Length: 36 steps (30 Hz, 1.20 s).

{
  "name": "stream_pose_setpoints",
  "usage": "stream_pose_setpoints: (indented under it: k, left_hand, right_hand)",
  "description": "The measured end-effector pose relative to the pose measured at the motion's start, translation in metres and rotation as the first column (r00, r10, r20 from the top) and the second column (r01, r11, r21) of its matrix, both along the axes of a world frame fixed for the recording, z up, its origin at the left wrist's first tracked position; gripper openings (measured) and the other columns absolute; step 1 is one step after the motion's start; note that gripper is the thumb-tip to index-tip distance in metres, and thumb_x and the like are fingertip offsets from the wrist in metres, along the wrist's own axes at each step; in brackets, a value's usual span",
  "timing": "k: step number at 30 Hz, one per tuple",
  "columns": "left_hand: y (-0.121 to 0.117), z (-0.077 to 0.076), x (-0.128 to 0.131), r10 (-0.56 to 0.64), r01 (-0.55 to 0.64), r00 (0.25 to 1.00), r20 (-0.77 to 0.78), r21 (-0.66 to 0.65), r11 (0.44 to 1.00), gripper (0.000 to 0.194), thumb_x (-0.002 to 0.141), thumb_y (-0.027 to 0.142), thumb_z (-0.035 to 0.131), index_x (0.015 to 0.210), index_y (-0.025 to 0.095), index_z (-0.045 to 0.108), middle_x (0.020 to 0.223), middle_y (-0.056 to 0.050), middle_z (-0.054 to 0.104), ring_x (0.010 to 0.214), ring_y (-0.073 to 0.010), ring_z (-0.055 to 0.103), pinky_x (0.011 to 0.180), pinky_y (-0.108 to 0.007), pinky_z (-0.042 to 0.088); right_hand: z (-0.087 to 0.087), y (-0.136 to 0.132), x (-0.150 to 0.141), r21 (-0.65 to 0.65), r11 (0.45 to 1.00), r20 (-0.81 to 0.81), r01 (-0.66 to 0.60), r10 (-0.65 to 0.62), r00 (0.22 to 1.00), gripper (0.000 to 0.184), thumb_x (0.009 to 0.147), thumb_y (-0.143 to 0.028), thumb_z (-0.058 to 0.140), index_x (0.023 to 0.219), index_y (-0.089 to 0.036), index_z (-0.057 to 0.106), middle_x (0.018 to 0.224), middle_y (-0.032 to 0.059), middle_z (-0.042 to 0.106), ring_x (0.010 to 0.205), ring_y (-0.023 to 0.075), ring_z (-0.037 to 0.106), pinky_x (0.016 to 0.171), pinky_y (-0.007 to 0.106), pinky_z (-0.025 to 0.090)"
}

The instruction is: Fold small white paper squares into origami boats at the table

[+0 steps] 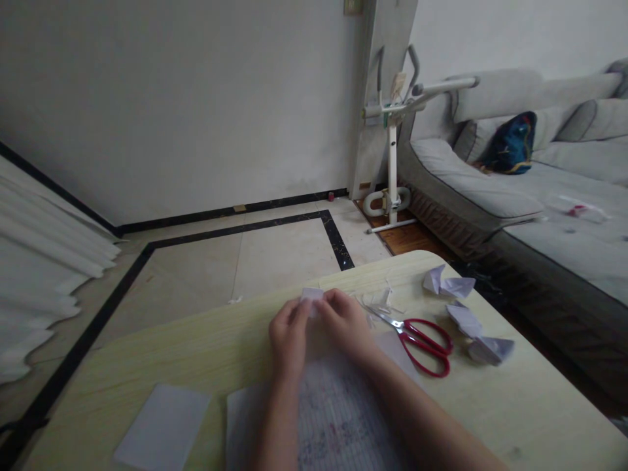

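A small white piece of paper [313,294] is pinched between my two hands above the table's far edge. My left hand [288,332] grips its left side, thumb and fingers closed. On the other side my right hand [345,322] holds it in the same way. Beneath my forearms lies a lined sheet with writing [333,412]. Red-handled scissors [426,345] rest to the right of my right hand, blades toward a scatter of thin paper scraps [385,302]. Several folded paper shapes, one of them at the back [449,282], sit along the right edge.
A plain white paper stack or sheet [164,426] lies at the front left of the wooden table [235,347]. Beyond the table are a tiled floor [206,268], an exercise machine [392,150] and a grey sofa [490,190]. A white curtain [39,261] hangs at left.
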<state>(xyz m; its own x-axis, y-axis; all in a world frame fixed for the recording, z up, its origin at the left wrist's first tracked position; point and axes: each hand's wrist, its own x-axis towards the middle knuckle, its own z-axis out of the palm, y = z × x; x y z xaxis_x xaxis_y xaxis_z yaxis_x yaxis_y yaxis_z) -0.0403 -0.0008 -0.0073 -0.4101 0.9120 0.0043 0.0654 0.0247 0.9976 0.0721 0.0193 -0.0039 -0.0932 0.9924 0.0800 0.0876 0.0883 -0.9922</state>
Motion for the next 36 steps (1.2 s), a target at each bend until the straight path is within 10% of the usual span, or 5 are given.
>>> stream_pose_setpoints:
  k: [36]
  left_hand:
    - [0.002, -0.015, -0.001, 0.135, -0.128, 0.981, 0.138, -0.054, 0.990, 0.030, 0.071, 0.042, 0.070, 0.079, 0.014, 0.072, 0.075, -0.004, 0.070, 0.071, -0.0179, 0.062, 0.063, -0.025, 0.046]
  right_hand:
    - [-0.005, -0.004, -0.003, 0.112, 0.980, 0.303, -0.166, 0.126, 0.945, 0.030, 0.091, -0.031, 0.045, 0.064, -0.020, 0.040, 0.061, -0.0022, 0.048, 0.059, 0.0121, 0.043, 0.054, 0.024, 0.029]
